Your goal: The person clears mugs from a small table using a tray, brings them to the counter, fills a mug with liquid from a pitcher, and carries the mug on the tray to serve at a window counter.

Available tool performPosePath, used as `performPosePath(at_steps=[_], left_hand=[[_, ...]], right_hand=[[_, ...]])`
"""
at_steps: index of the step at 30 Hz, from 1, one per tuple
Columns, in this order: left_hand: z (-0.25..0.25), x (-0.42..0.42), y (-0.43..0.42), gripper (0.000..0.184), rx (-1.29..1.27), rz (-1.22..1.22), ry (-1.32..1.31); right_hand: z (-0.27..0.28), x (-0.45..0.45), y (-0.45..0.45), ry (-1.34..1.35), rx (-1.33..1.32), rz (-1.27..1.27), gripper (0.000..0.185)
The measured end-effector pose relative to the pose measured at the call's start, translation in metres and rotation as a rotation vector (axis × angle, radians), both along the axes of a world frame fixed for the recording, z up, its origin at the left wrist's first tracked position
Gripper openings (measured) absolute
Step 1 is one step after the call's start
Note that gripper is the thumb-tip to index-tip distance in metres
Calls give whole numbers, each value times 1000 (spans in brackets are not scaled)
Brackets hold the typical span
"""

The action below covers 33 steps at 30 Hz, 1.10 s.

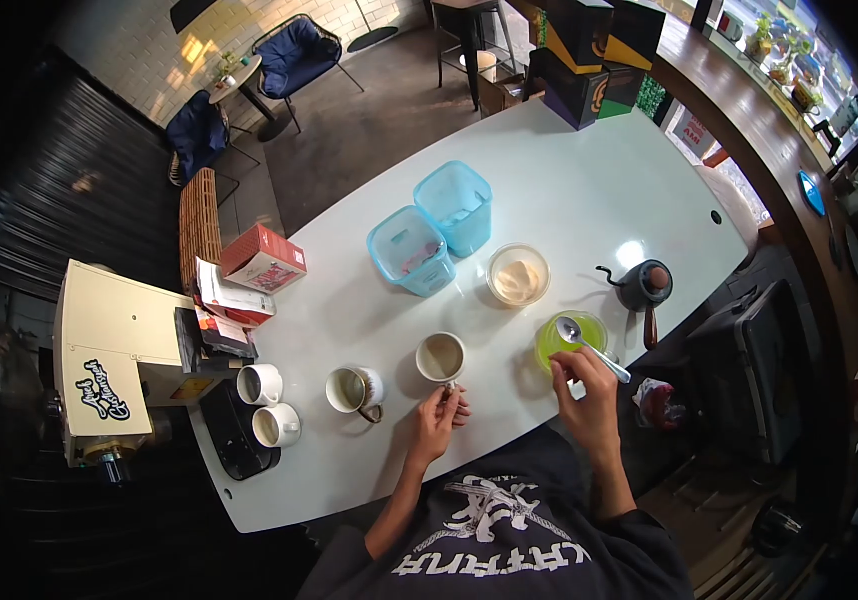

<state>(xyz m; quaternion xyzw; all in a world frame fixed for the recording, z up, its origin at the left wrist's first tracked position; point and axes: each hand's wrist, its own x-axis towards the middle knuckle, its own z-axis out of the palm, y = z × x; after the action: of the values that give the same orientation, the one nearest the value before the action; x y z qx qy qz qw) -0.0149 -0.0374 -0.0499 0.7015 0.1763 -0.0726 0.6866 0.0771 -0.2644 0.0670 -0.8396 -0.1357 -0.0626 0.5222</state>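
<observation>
My left hand [439, 422] is closed on the handle of a pale mug [440, 358] that stands upright near the table's front edge. Its inside shows a beige tone, too small to tell whether it is liquid. My right hand [589, 385] hovers over a lime-green bowl [546, 345], thumb and fingers pinched together. A metal spoon [569, 330] slants across that bowl, its handle passing behind my knuckles; I cannot tell whether my fingers grip it. Beyond, a clear round tub [519, 262] contains something cream-coloured.
Left of the mug are a patterned mug [354, 389] and two white cups [274, 425] by a cream-coloured machine [99, 350]. Two blue plastic containers [411, 250] stand mid-table. A dark gooseneck kettle [643, 288] is at right. Black boxes [589, 90] occupy the far end; a red box [265, 260] sits left.
</observation>
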Motion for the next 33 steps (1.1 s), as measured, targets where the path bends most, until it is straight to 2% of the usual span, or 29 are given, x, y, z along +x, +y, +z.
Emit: performPosePath(at_steps=[8,10,13,15,16,19,22,26,27,29,33], left_hand=[[12,8,9,35,-57,-99,40],[22,10,11,39,-220,-101,163],[21,11,8,43,-278,-62,193],[16,10,7,43,-301,-30,185],[15,9,6,44,-319,-22,177],[11,6,3,45,-347,1,168],[7,2,4,42,-333,20,155],[11,-7,11,37,-407,-1,91],[12,-9,12,36,-434,-13,90],[9,-16,15,36,-450,-38,82],[8,-32,26,35,-451,-175,77]], right_hand=[[-7,8,42,129,-21,233,12],[-13,11,47,157,-20,287,16],[-16,16,56,242,-104,380,26],[-27,18,61,274,-209,431,44],[-29,19,65,277,-213,461,44],[-37,21,73,307,-274,486,66],[-40,22,82,329,-314,467,69],[-41,22,87,403,-361,526,88],[-43,21,87,396,-370,526,88],[-48,17,86,419,-311,593,103],[-52,-2,86,442,-239,575,110]])
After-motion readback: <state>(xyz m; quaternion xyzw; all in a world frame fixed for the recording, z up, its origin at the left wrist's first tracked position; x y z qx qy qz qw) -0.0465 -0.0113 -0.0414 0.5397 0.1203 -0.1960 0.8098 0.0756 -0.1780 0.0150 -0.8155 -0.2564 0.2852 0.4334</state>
